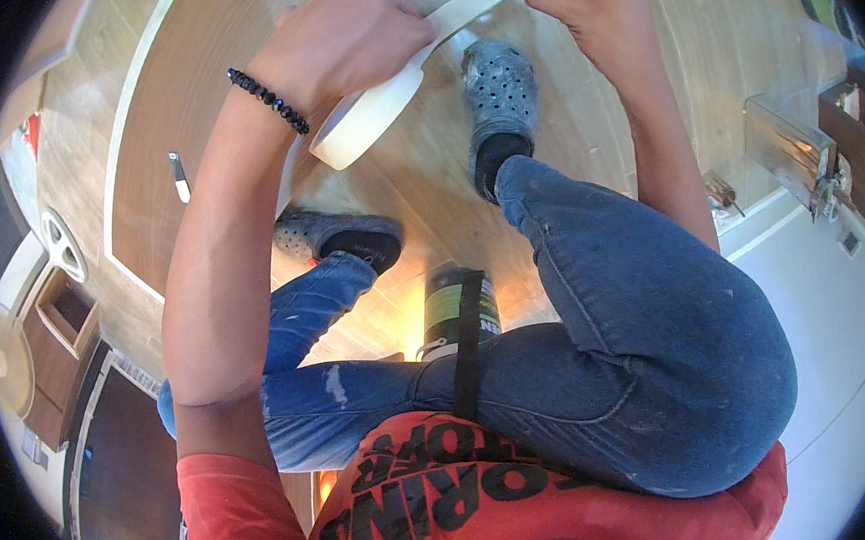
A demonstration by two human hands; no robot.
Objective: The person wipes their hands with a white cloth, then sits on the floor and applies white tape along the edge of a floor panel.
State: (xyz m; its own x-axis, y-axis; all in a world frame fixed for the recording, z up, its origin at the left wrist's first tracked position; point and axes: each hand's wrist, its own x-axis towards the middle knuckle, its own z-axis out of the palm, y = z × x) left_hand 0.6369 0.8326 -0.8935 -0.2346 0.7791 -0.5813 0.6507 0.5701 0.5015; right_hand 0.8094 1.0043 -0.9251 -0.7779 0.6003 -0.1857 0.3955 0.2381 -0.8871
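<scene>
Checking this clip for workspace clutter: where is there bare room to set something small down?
The wood panel looks bare beyond the small black-and-white tool, between the panel's pale edge and the left forearm. Bare floor shows between the right clog and right forearm. It's crowded around the tape roll and between the legs, where the bucket stands.

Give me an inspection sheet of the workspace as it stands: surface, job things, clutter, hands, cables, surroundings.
Surface: brown wood-grain board with a pale edge, partly hidden.
Job's things: cream tape roll; pale tape strip stretched between the hands.
Clutter: slim black-and-pale tool lying on the board.
Hands: left hand curled at the roll, fingers mostly hidden; right hand pinching the strip.
Cables: nothing seen.
Surroundings: brown wood-plank floor; black cylindrical container with a green band.
</scene>
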